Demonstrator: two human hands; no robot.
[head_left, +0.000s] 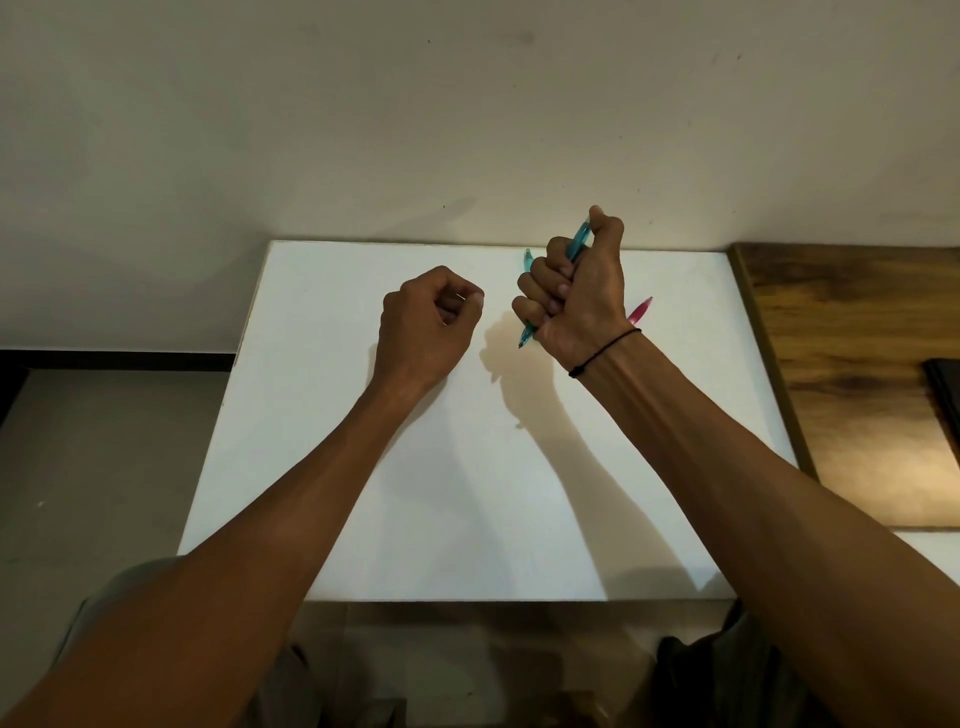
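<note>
1. My right hand (571, 296) is up over the far part of the flat white board (322, 493). It is closed in a tight fist.
2. Inside that fist I grip a blue-green see-through plastic pen (577, 243). Its top sticks out by my thumb. Its pointy tip pokes out under my little finger.
3. The pen is tilted, with its top leaning to the right. I cannot tell if the tip touches the board.
4. The end of a 2nd blue-green pen (528, 258) peeks out just behind my fingers. I cannot tell if I hold it too or if it lies on the board.
5. A pink see-through pen (640, 310) shows behind my right wrist. Only 1 end of it can be seen.
6. My left hand (428, 317) is curled into a fist with nothing in it that I can see. It is beside my right hand, a little apart.
7. A thin black string (605, 353) goes round my right wrist.
8. A brown wooden table top (857, 415) sits just to the right of the board.
</note>
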